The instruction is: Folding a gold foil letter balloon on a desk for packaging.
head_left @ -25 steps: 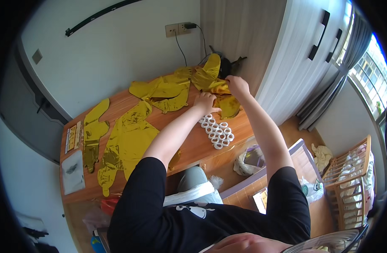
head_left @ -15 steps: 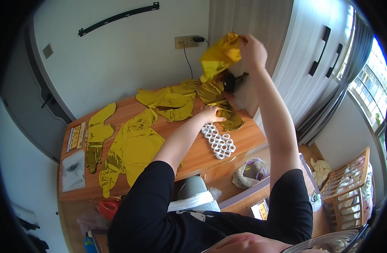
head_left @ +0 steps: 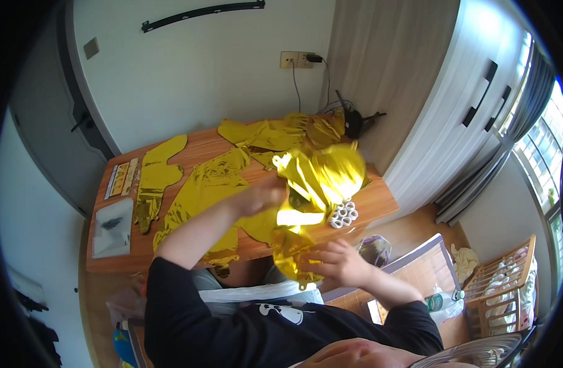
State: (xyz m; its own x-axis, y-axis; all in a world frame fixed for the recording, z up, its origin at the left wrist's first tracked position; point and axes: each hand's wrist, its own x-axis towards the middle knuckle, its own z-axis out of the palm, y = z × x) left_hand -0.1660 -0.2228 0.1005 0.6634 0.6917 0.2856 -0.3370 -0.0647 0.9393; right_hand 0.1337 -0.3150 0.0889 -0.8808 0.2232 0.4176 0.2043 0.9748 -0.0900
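A shiny gold foil balloon (head_left: pixel 327 175), flat and crumpled, hangs in the air over the front right of the table. My right hand (head_left: pixel 340 264) has its lower end between the fingers. Beside the balloon's left edge is my left hand (head_left: pixel 266 196), smeared by motion, so its fingers and any hold are unclear. Other flat gold foil balloons (head_left: pixel 217 175) lie spread beneath and behind, one long piece (head_left: pixel 162 162) at the left. Partly hidden behind the raised foil are several small white rings or rolls (head_left: pixel 343 216).
A wooden table (head_left: pixel 119 262) stands against the wall. On it are a clear packet (head_left: pixel 113 228) and a printed card (head_left: pixel 118 179) at the left, and a black router (head_left: pixel 354 124) at the back right. A plastic bag (head_left: pixel 375 250) and a wooden crib (head_left: pixel 502 294) are at the right.
My right hand has come down from the back right corner toward me with the foil balloon. My left hand has lifted off the table and moved left. The view has shifted slightly.
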